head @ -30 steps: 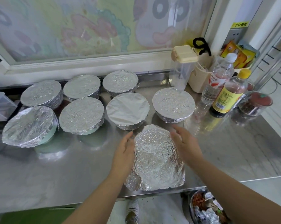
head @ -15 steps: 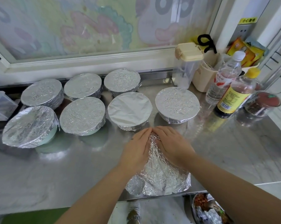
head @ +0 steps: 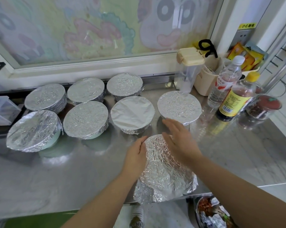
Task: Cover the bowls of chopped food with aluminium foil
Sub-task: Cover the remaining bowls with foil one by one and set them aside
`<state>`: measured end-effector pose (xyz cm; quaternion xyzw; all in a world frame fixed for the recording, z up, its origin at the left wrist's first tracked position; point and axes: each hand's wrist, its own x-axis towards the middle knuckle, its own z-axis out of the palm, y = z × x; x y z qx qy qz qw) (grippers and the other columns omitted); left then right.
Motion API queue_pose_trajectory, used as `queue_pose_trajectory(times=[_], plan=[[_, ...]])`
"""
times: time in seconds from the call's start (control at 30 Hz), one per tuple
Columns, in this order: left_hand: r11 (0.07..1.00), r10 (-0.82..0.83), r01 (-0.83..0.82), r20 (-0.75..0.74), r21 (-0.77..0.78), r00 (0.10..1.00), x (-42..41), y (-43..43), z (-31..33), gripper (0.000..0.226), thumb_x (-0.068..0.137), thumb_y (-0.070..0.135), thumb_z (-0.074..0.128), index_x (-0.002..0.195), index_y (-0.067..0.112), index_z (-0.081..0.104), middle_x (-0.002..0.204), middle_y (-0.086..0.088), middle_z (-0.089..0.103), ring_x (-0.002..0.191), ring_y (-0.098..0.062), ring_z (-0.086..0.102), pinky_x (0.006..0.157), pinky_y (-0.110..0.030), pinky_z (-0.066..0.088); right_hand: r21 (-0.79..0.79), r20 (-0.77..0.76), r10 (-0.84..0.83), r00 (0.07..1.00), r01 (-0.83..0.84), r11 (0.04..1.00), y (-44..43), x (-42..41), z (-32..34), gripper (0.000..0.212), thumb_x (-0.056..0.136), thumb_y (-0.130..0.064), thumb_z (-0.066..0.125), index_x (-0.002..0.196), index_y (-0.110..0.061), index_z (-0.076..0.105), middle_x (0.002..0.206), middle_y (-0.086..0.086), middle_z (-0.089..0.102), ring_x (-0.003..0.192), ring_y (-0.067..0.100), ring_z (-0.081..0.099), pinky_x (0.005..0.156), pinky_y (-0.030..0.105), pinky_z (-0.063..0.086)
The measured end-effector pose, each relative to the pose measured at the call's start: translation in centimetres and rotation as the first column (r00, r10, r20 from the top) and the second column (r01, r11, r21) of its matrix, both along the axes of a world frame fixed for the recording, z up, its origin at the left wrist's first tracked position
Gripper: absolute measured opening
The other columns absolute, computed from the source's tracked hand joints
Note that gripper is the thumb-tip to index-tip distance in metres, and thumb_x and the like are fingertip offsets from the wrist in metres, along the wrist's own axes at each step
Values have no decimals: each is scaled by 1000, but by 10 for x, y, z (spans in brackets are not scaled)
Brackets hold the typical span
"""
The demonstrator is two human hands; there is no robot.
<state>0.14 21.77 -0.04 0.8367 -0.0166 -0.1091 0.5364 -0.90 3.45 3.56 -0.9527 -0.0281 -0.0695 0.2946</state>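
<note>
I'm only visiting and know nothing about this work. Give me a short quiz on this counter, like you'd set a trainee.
1. How many foil-covered bowls stand behind the front bowl that the left hand and right hand are at? A five, B seven, C nine.
2. True or false: the front bowl's foil is tucked tight all round.
3. Fill in: one smooth cover looks matte ___, unlike the crinkled silver ones.

Key: 1 B. 2 False, because its near edge flares out loose. 3 white.
</note>
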Motion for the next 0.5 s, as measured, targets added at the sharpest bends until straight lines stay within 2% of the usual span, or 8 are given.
queue_pose_trajectory(times=[0.07, 0.13, 0.17, 0.23, 0.3, 0.33, 0.4, 0.5], plan=[[987, 114, -126, -118, -103, 986, -14, -2, -7, 37, 105, 22, 40, 138, 30, 54, 129, 2, 65, 122, -17, 60, 109, -41, 45, 78, 80, -137, 987, 131, 988, 6, -9, 15, 44, 107, -25, 47, 149, -14, 48, 153, 4, 49, 142, 18, 38, 117, 25, 22], [959, 197, -233, -210, -162, 958, -31, -8, -10, 44, 99, 24, 39, 140, 39, 47, 137, -4, 59, 129, -36, 53, 110, -58, 41, 157, -6, -181, 984, 179, 971, 19, -23, 26, 46, 106, -22, 46, 152, -14, 43, 156, 5, 44, 145, 19, 34, 121, 29, 22], [956, 219, -249, -183, -159, 958, -38, -11, -10, 49, 96, 24, 38, 142, 41, 42, 142, -1, 54, 132, -37, 50, 111, -58, 39, 171, -93, -171, 981, 185, 968, 27, -30, 28, 50, 107, -24, 45, 155, -15, 38, 161, 5, 37, 149, 20, 28, 124, 34, 20], [973, 219, -219, -2, -71, 976, -43, -11, 0, 52, 99, 15, 39, 148, 30, 38, 149, 4, 44, 139, -25, 42, 117, -47, 34, 84, -253, -157, 955, 183, 980, 45, -47, 25, 56, 108, -31, 40, 160, -16, 25, 169, 7, 17, 156, 22, 10, 127, 42, 9], [988, 103, -133, 300, 83, 948, -30, -9, 12, 46, 100, 9, 39, 145, 17, 45, 149, 2, 44, 139, -15, 39, 119, -36, 30, -64, -313, -168, 935, 155, 986, 58, -62, 16, 61, 107, -43, 27, 162, -19, 13, 171, 8, 0, 157, 23, -7, 126, 45, -5], [985, -11, -59, 393, 165, 919, -20, -9, 16, 44, 100, 12, 39, 143, 16, 49, 149, 1, 45, 140, -15, 38, 119, -35, 29, -126, -316, -181, 931, 148, 981, 63, -68, 11, 67, 103, -50, 14, 162, -20, 10, 171, 8, -4, 157, 23, -11, 125, 47, -10], [926, -281, 136, 401, 352, 872, -1, -11, 14, 45, 102, 27, 35, 144, 17, 50, 153, 1, 43, 146, -17, 32, 120, -37, 26, -217, -294, -230, 928, 170, 961, 63, -75, -4, 84, 88, -55, -6, 163, -20, 10, 171, 10, -2, 157, 26, -10, 123, 52, -13], [728, -563, 308, 277, 612, 779, 9, -16, 7, 56, 104, 45, 23, 151, 21, 42, 162, 3, 31, 152, -19, 21, 122, -41, 24, -261, -225, -318, 921, 258, 930, 53, -81, -24, 76, 98, -52, 9, 156, -11, 35, 164, 21, 25, 155, 37, 16, 123, 63, 8]])
